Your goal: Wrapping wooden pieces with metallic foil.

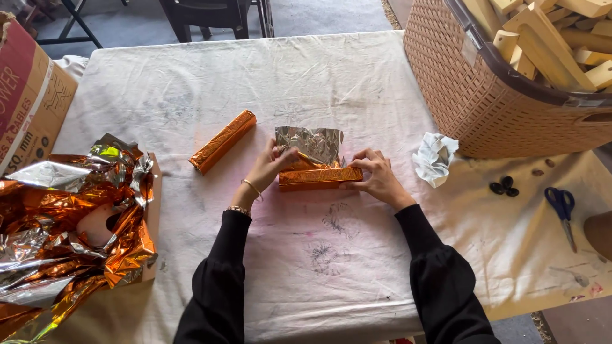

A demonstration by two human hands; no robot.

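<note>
At the table's middle lies a long block half wrapped in orange foil (319, 177), with a loose flap of the foil, silver side up (312, 143), standing behind it. My left hand (271, 167) grips the block's left end and pinches the foil there. My right hand (376, 175) holds the right end, fingers pressed on the foil. A finished orange-wrapped block (223, 141) lies apart, up and to the left of my left hand.
A crumpled heap of orange and silver foil (70, 223) fills the left side beside a cardboard box (29, 95). A woven basket of wooden blocks (484, 95) stands at the back right. Crumpled white paper (435, 158), small black pieces (503, 186) and blue scissors (562, 207) lie on the right.
</note>
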